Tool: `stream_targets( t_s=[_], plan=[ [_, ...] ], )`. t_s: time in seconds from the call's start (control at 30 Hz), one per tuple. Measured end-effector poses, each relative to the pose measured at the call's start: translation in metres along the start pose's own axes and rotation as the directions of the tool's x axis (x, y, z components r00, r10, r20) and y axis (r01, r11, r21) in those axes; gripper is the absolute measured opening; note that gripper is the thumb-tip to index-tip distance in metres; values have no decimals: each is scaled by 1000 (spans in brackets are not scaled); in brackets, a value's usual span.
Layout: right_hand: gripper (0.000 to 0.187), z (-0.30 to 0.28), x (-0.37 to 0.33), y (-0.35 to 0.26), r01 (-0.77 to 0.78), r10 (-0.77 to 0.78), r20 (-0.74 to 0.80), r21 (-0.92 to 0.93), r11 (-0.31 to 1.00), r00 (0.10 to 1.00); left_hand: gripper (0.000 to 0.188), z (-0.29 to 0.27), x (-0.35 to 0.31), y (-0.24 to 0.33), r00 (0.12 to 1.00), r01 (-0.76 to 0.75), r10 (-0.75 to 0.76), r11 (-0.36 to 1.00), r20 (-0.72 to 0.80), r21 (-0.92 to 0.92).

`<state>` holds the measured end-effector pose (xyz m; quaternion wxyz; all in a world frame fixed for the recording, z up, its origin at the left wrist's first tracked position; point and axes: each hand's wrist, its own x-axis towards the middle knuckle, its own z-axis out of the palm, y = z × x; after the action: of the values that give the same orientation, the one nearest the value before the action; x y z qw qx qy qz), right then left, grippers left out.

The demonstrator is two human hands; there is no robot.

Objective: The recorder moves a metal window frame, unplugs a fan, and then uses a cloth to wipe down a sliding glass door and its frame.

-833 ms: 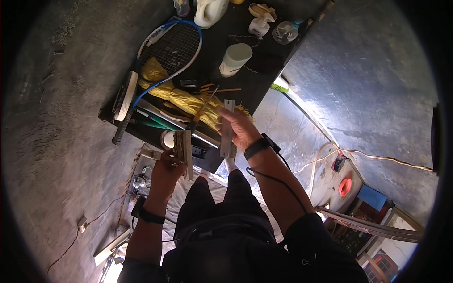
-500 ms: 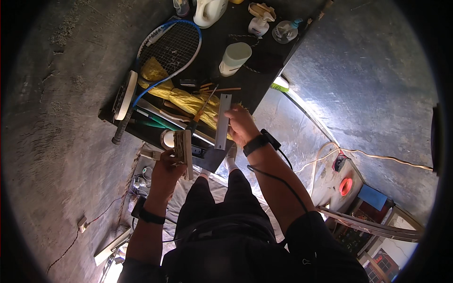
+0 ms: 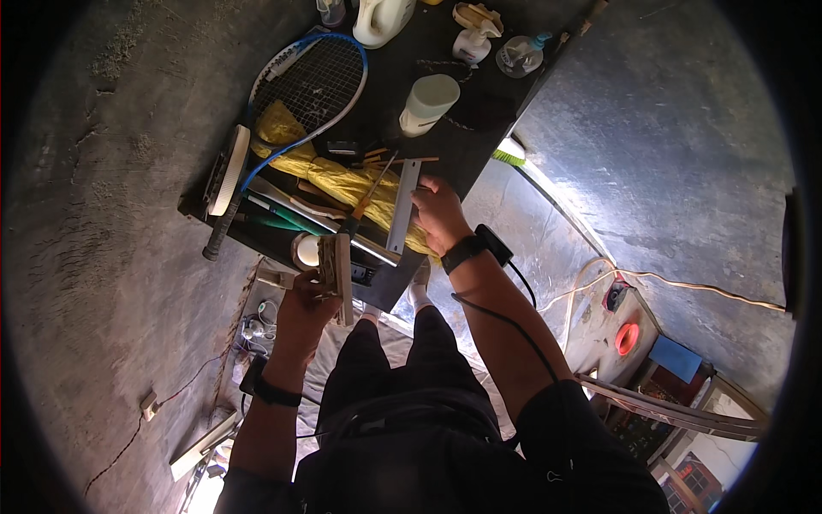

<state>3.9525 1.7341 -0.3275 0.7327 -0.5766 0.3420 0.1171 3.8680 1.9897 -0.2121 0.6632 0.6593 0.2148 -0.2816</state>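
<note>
My left hand (image 3: 306, 310) is closed around a pale, crusted, flat-faced block tool (image 3: 343, 278), held edge-on; its exact kind is unclear. A short beige piece (image 3: 276, 278) sticks out beside that hand. In my right hand (image 3: 441, 214) is a flat grey metal strip (image 3: 404, 206) with small holes near its ends, tilted over the table's near part. Behind it lie a rolled yellow plastic bag (image 3: 334, 178) and a screwdriver (image 3: 364, 206) with an orange handle. A white round thing (image 3: 306, 250) sits just past my left hand, partly hidden by the block tool.
On the dark table (image 3: 475, 167) lie a blue-framed racket (image 3: 321, 81), a pale bottle (image 3: 428, 104), a white jug (image 3: 383, 19), a spray bottle (image 3: 473, 43) and a clear pump bottle (image 3: 520, 56). A green-bristled brush (image 3: 509, 152) stands beyond the right edge. Concrete walls flank the table.
My right hand has moved the metal strip slightly up and away, and the strip leans more to the right at its top. My left hand stays almost still with the block tool.
</note>
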Motion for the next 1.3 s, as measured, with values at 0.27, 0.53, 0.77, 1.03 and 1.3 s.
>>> stream_targets(
  t_s=[0.27,0.53,0.77,1.03,1.3],
  plan=[
    [41,-5,-17,-21,-70,70,-6,-32,997,998,56,3,2,3,1000,-8,9,999,18,-40],
    [43,-18,-54,-26,-63,64,5,-30,998,998,56,15,5,13,996,-5,-2,997,86,77],
    [47,-18,-130,-17,-280,186,383,206,938,905,51,50,1,-1,959,-186,150,973,243,133],
    [46,-42,-163,-6,-286,150,319,441,851,936,43,110,-16,28,918,-390,247,699,310,599],
    [60,-90,-166,-7,-429,231,368,673,602,901,31,55,73,11,697,-501,614,48,370,864]
  ],
)
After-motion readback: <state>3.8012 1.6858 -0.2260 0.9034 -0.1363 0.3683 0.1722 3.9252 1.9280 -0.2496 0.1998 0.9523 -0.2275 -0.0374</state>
